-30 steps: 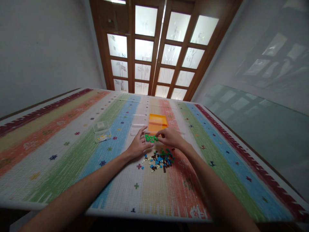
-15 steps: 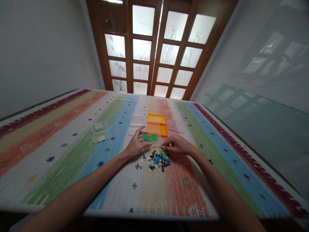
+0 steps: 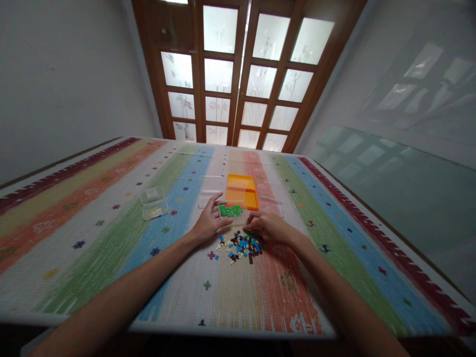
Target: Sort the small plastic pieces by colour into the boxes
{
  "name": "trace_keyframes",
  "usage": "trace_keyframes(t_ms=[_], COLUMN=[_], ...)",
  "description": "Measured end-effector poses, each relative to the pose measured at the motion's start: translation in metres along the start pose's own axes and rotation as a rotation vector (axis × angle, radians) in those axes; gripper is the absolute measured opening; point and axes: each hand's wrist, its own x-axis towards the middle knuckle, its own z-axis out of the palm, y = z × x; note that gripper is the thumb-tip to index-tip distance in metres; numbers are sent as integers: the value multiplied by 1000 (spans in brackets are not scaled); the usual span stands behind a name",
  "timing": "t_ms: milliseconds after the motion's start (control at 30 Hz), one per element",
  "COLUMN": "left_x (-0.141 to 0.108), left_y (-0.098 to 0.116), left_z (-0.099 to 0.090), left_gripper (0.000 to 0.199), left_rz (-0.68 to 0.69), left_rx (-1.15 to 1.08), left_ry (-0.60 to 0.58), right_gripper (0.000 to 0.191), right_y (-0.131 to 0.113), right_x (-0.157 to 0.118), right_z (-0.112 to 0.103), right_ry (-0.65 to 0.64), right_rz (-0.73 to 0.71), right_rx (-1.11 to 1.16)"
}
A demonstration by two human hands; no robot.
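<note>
My left hand (image 3: 209,224) rests against the left side of a clear plastic box (image 3: 244,210), its thumb along the near edge and its fingers on the far left corner. Small green toy bricks (image 3: 231,211) lie inside that box. My right hand (image 3: 266,226) is just right of the box, at the far edge of a mixed pile of toy bricks (image 3: 241,245) in blue, brown, cream and a few green. Its fingertips are pinched together. Whatever lies between them is too small or hidden to make out.
Behind the box stands an orange divided tray (image 3: 256,201), with clear plastic cases (image 3: 205,199) on either side. An open clear box (image 3: 155,210) holding yellow and white pieces sits farther left. A striped cloth (image 3: 178,292) covers the table.
My right hand has shifted slightly left and closer to the near right corner of the box. My left hand stays on the box.
</note>
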Motion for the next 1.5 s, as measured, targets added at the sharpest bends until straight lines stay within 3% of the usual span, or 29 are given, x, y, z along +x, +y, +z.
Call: trace_keyframes(t_ms=[400, 1200, 1500], left_x=[0, 0, 1], left_y=[-1, 2, -1], left_z=[-1, 0, -2], left_gripper=[84, 86, 84], left_rz=[-1, -22, 7], left_rx=[-12, 20, 20], left_ry=[10, 19, 14], right_gripper=[21, 21, 15], right_y=[-4, -11, -14], right_x=[-7, -14, -13], right_z=[-2, 15, 3], right_ry=[9, 5, 39], right_rz=[61, 122, 89], right_rx=[75, -74, -68])
